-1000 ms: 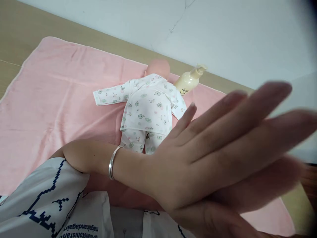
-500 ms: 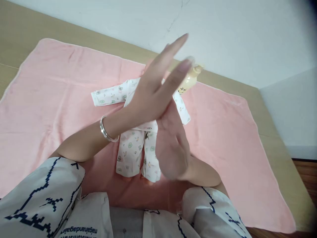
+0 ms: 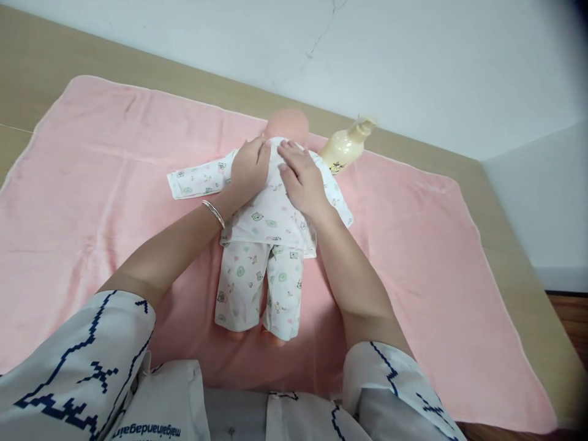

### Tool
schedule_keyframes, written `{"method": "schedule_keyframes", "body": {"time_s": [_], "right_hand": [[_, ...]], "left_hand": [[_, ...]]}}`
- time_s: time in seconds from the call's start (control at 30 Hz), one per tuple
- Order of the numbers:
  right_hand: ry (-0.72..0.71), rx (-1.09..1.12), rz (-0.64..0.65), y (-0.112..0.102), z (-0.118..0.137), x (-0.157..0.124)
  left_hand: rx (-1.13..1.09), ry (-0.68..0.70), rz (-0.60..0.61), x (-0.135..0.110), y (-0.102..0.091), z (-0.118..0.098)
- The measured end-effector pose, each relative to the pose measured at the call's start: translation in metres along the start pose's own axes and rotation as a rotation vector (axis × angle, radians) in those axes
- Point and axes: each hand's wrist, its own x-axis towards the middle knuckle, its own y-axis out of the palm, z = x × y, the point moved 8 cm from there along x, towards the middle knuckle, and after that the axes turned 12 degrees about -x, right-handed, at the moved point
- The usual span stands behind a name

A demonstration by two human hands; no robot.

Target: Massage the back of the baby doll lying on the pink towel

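A baby doll (image 3: 287,125) in a white printed top (image 3: 266,211) and matching trousers (image 3: 241,285) lies stretched out, its smooth head away from me and no face showing. My left hand (image 3: 250,168) rests on the upper part of the top by the left shoulder, fingers together and lightly curved over the cloth, thumb beside them. Opposite it, my right hand (image 3: 303,177) lies flat near the neckline with its thumb and fingers apart. Neither hand has anything lifted. A silver bangle (image 3: 214,213) circles my left wrist.
Under the doll a pink blanket (image 3: 114,165) covers most of the wooden surface (image 3: 509,275). A pale yellow pump bottle (image 3: 344,148) is beside the doll's right shoulder, near the far edge. A white wall (image 3: 413,73) rises behind.
My hands were crossed and pressed together in the air above the doll, blurred by motion. They have parted and come down onto the top's shoulders. The doll looks unmoved.
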Motion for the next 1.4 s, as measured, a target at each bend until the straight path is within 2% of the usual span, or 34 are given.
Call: {"method": "schedule_keyframes", "body": {"time_s": [0.1,0.17,0.2,0.3,0.4,0.53,0.6,0.7,0.77,0.83,0.9,1.0,1.1,1.17,1.23,1.33,1.4], "right_hand": [[0.189,-0.106,0.042,0.006,-0.011,-0.004],[0.265,-0.201,0.087,0.009,0.000,-0.013],[0.254,-0.248,0.105,0.010,0.011,-0.016],[0.100,-0.352,0.141,0.010,0.042,-0.019],[0.002,-0.330,0.192,0.009,0.036,-0.010],[0.070,-0.233,0.152,0.005,-0.003,0.002],[0.147,-0.245,0.103,0.003,-0.008,-0.002],[0.207,-0.346,0.064,0.004,0.015,-0.016],[0.158,-0.416,0.059,0.005,0.038,-0.023],[0.085,-0.439,0.076,0.006,0.051,-0.024],[0.027,-0.409,0.121,0.006,0.047,-0.019],[-0.007,-0.320,0.178,0.005,0.023,-0.006],[0.092,-0.304,0.163,0.002,0.007,-0.003],[0.195,-0.352,0.143,0.002,0.012,-0.010],[0.226,-0.412,0.116,0.002,0.029,-0.020],[0.144,-0.460,0.081,0.002,0.051,-0.027],[0.093,-0.424,0.098,0.004,0.047,-0.022]], "left_hand": [[-0.018,-0.016,0.044,-0.003,0.002,-0.002],[-0.018,-0.028,0.066,-0.002,0.003,0.001],[-0.001,-0.029,0.049,-0.001,0.001,0.003],[0.100,-0.014,-0.071,0.004,-0.007,0.010],[0.190,0.010,-0.144,0.008,-0.010,0.011],[0.238,0.020,-0.147,0.008,-0.010,0.011],[0.263,0.009,-0.145,0.008,-0.010,0.012],[0.272,-0.010,-0.141,0.011,-0.011,0.015],[0.267,-0.015,-0.144,0.012,-0.012,0.015],[0.272,-0.017,-0.140,0.013,-0.012,0.015],[0.287,-0.008,-0.121,0.014,-0.010,0.015],[0.326,0.042,-0.108,0.012,-0.008,0.012],[0.341,0.066,-0.111,0.009,-0.007,0.010],[0.328,0.076,-0.105,0.007,-0.006,0.008],[0.318,0.082,-0.105,0.006,-0.006,0.006],[0.329,0.069,-0.105,0.005,-0.007,0.006],[0.350,0.060,-0.103,0.005,-0.008,0.005]]}}
